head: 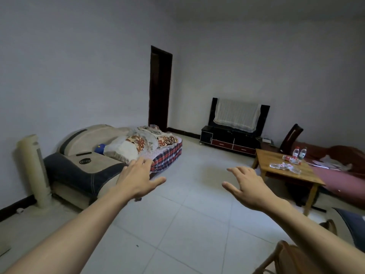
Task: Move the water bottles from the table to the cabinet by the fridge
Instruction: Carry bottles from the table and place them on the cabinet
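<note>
1. Nearest to us, both bare arms stretch forward over the pale tiled floor [177, 224], palms down; a wooden chair back [284, 258] cuts into the lower right corner.
2. Our left hand [138, 180] hangs in the air with fingers spread and relaxed, holding nothing.
3. Our right hand [246, 186] is likewise spread loose and empty, thumb pointing inward, well apart from the bottles.
4. To the right, beyond the right hand, stands the low wooden counter [276, 175], which carries the water bottles.
5. Two upright bottles [299, 153] with red-and-white labels stand side by side near the counter's far edge; one bottle lying flat [290, 159] rests just in front of them, and two more lying bottles [284, 167] sit nearer the middle of the counter.
6. Behind the counter a reddish sofa [339, 153] holds scattered papers, and a dark chair back rises beside it.
7. On the left, a beige and blue sofa [85, 167] carries pillows and a plaid cover; a pale tower fan [33, 169] stands beside it.
8. Against the far wall we see a black TV stand [229, 140], its screen draped with white cloth [236, 115], and a dark doorway [160, 88].
</note>
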`<state>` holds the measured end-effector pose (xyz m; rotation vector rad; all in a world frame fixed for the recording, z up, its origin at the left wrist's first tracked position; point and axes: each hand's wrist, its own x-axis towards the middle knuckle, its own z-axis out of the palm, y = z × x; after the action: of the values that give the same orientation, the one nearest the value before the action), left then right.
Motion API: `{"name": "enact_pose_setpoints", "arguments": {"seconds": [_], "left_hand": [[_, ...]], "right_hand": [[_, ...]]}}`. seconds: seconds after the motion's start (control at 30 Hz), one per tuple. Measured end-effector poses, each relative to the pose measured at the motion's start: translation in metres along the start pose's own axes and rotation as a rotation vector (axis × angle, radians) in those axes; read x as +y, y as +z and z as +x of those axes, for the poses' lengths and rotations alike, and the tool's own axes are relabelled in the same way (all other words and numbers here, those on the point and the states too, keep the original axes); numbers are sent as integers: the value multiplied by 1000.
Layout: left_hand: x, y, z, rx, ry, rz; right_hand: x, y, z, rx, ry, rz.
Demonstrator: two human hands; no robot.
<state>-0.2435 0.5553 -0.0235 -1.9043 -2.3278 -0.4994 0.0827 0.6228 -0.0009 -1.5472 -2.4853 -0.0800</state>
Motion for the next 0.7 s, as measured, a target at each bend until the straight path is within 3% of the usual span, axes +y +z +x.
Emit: {"name": "enact_pose_setpoints", "arguments": {"seconds": [0.2, 0.33, 0.7], "left_hand": [[-17, 62, 84, -118, 20, 41], [-13, 90, 165, -105, 41, 74], [64, 137, 407, -85, 171, 120]], "right_hand": [[28, 51, 85, -49, 40, -13], [61, 82, 156, 6, 58, -2], [173, 100, 340, 43, 152, 42]]}}
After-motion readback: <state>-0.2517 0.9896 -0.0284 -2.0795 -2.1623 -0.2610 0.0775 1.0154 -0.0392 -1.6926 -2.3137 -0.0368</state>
